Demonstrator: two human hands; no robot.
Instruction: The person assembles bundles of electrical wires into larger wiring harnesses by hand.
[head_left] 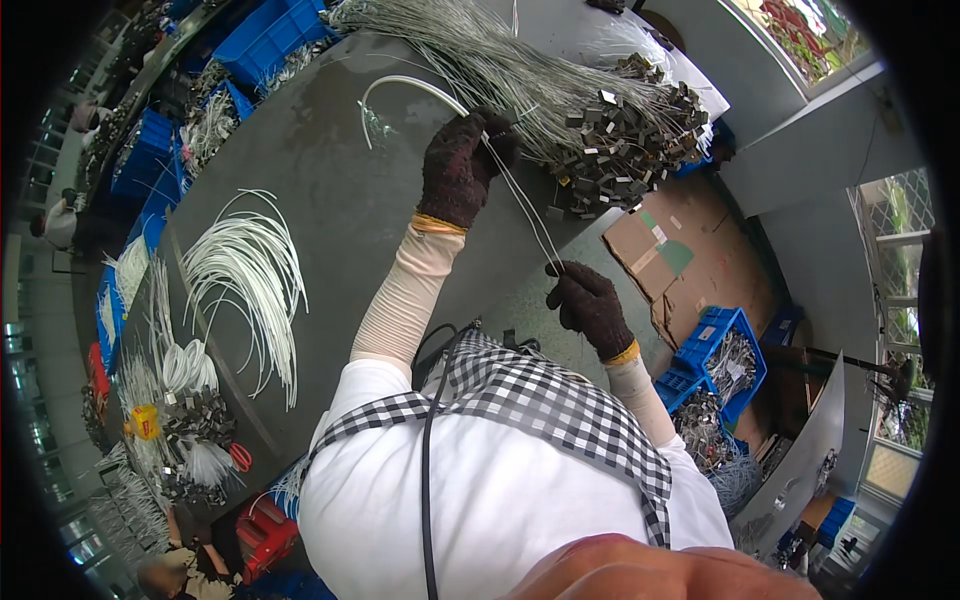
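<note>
Left hand: the left hand [465, 166], in a dark glove, is curled around a white tube [425, 84] up over the worktop [350, 210].
Right hand: the right hand [590, 310], in a dark glove too, seems to pinch the low end of two thin wires [538, 230], just past the worktop's edge.
Where the wires are: between the two hands, touching both. They run down and to the right, from the left hand to the right hand.
Which hand is nearer: both are on the wires. The left hand is nearer the white tube, and the right hand is lower and closer to the body.
Which way the tube points: it goes up and left out of the left hand, then bends over like a hook, so its tip points back down toward the person. Its long line is a curve.
Inside the glove: I cannot tell how the tube and wires meet there.
Left of the hands: a bunch of white cords [235, 260] lies curved on the worktop.
Past the hands: a big pile of long wires [440, 40] ends in dark blocks [625, 150].
Floor: flat cardboard [690, 240] and blue boxes [715, 340].
</note>
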